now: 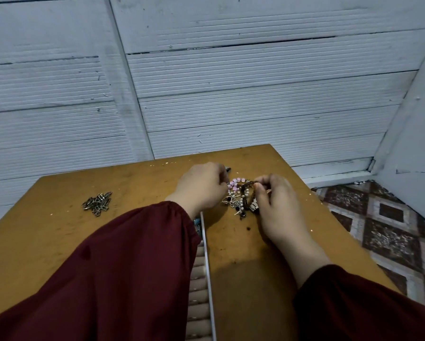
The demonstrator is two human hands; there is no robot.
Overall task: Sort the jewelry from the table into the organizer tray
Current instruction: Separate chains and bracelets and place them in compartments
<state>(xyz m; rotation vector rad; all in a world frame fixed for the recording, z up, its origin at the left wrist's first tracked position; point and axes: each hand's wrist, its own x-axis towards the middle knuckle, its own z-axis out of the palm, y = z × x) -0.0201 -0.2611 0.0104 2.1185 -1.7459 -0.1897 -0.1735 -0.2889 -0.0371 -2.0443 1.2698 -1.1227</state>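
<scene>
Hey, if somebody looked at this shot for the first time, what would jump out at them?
Both hands meet over the tangled jewelry pile at the far right of the wooden table: the right hand pinches a dark strand of it, and the left hand curls at its pink beads. A separate heap of small metal clips lies far left. The organizer tray peeks out from under the dark red left sleeve.

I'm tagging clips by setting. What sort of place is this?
Likely a corner of a home room, though I can't be sure: a scuffed wooden table stands before white ribbed wall panels, with diamond-patterned flooring beside it and a jewelry tangle on top.
</scene>
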